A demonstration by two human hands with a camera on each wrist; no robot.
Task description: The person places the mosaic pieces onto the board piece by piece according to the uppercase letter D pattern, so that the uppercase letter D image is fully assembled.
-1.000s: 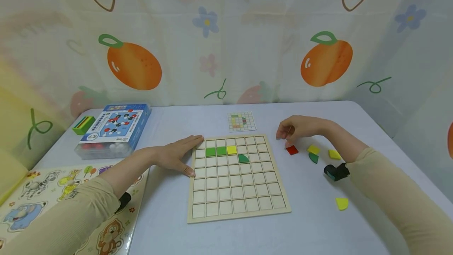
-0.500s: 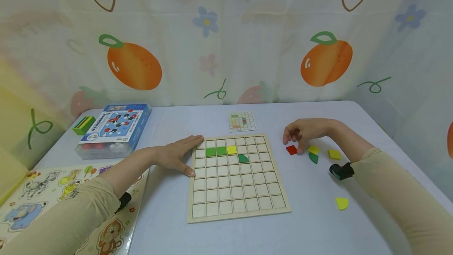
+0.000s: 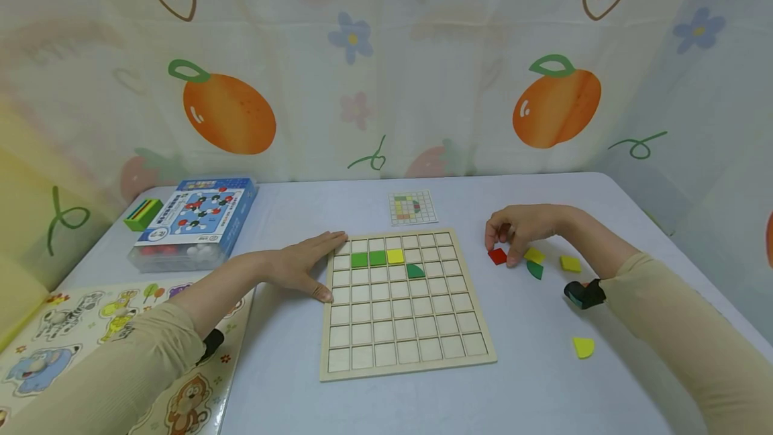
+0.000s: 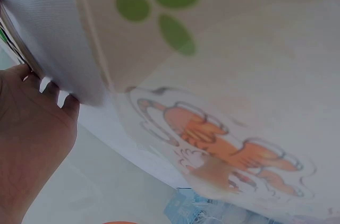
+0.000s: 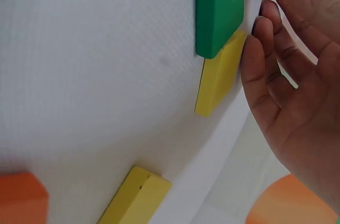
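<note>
Our right hand [image 3: 524, 225] has shifted down and rightward since a second ago, and its thumb and forefinger now pinch the red tile [image 3: 498, 256]. That tile lies flat on the white table [image 3: 410, 401], under our fingertips, right of the grid board [image 3: 406, 376]. Just beyond our thumb sit a yellow tile [image 3: 534, 255] and a green quarter-round [image 3: 535, 270]. Our left hand [image 3: 297, 266] rests spread against the board's left edge.
</note>
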